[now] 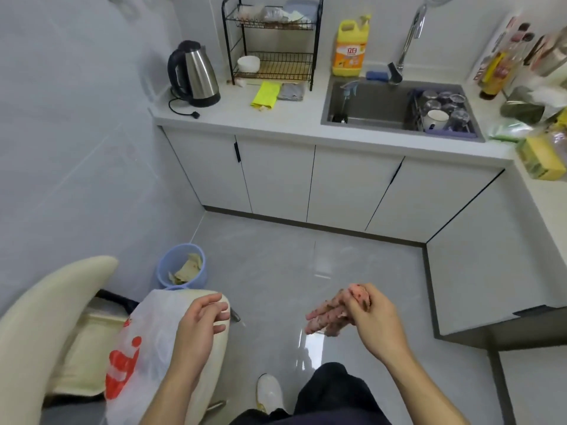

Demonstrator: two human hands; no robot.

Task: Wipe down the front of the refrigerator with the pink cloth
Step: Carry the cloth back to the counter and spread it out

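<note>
My right hand (372, 320) is closed around a bunched pink cloth (334, 314) with dark speckles, held over the grey floor in the lower middle of the view. The cloth sticks out to the left of my fist. My left hand (201, 323) hangs open and holds nothing, its fingers loosely curled, over the edge of a cream chair. No refrigerator shows in this view.
A cream chair (46, 317) with a white and red plastic bag (138, 348) stands at the lower left. A blue bin (181, 268) sits by the wall. White cabinets (337, 185) and a counter with kettle (194, 75), dish rack (273, 41) and sink (383, 102) lie ahead.
</note>
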